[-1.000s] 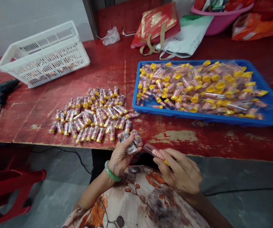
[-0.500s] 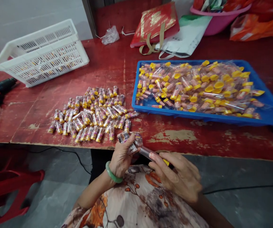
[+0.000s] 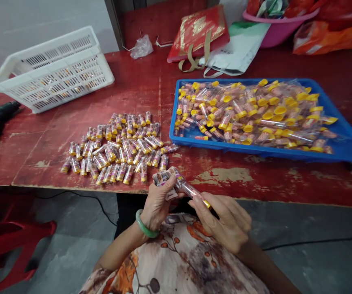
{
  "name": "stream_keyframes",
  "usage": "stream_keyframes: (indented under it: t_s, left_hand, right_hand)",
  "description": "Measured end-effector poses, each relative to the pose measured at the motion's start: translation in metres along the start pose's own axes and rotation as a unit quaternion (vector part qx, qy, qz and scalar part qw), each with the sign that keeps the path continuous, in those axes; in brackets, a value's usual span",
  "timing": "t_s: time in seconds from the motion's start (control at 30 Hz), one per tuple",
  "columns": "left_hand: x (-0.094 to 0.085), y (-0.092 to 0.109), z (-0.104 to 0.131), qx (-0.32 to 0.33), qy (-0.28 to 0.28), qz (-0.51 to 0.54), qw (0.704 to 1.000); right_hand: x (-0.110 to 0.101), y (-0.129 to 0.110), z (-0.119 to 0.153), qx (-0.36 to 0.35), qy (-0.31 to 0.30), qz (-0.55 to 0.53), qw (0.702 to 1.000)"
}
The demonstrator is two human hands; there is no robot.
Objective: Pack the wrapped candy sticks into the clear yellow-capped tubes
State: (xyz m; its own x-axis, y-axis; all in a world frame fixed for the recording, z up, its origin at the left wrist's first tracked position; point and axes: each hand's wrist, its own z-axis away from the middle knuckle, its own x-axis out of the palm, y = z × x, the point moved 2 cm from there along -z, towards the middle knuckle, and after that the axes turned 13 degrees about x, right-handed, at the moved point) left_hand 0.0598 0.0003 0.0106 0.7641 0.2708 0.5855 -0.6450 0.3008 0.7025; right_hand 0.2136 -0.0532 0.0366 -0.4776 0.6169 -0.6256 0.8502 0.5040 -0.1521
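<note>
My left hand (image 3: 159,204), a green bangle on its wrist, pinches several small printed labels (image 3: 161,176) under the thumb. A clear plastic tube (image 3: 191,191) with a yellow cap slants between my hands. Its far end meets a clear printed sleeve (image 3: 176,172) at my left fingers; whether it is inside the sleeve I cannot tell. My right hand (image 3: 224,220) grips the tube near its capped end. Beyond my left hand lie many short wrapped tubes (image 3: 123,151) with yellow ends on the red table (image 3: 80,208).
At the right, a blue tray (image 3: 218,144) bears a heap of yellow-capped tubes (image 3: 246,110). A white slotted basket (image 3: 56,77) stands at the back left, near a black heat gun (image 3: 0,114). A red gift bag (image 3: 198,34) and a pink basin (image 3: 280,30) are behind.
My right hand has moved left and slightly up, bringing the tube closer to my left fingers and the sleeve. My left hand keeps its hold on the labels.
</note>
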Motion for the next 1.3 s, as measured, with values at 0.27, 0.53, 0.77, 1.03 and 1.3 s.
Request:
stream_keyframes:
  t_s: [0.27, 0.53, 0.77, 1.03, 1.3]
  left_hand:
    - [-0.001, -0.007, 0.003, -0.027, 0.019, -0.008, 0.999]
    - [-0.002, -0.007, 0.0, -0.027, 0.043, 0.01, 0.999]
    - [-0.002, -0.007, -0.001, -0.022, 0.04, 0.007, 0.999]
    - [-0.005, -0.01, 0.0, 0.01, 0.015, -0.014, 1.0]
    - [-0.007, -0.01, -0.003, 0.026, 0.024, -0.02, 0.999]
  right_hand:
    - [0.008, -0.005, 0.003, 0.049, 0.038, -0.001, 0.998]
    - [0.008, 0.0, 0.01, -0.031, 0.009, -0.018, 0.999]
    - [0.009, 0.002, 0.013, -0.001, 0.028, -0.012, 1.0]
    - [0.01, 0.005, 0.016, 0.002, 0.031, -0.034, 0.999]
    - [0.0, 0.004, 0.003, 0.121, 0.019, -0.107, 0.987]
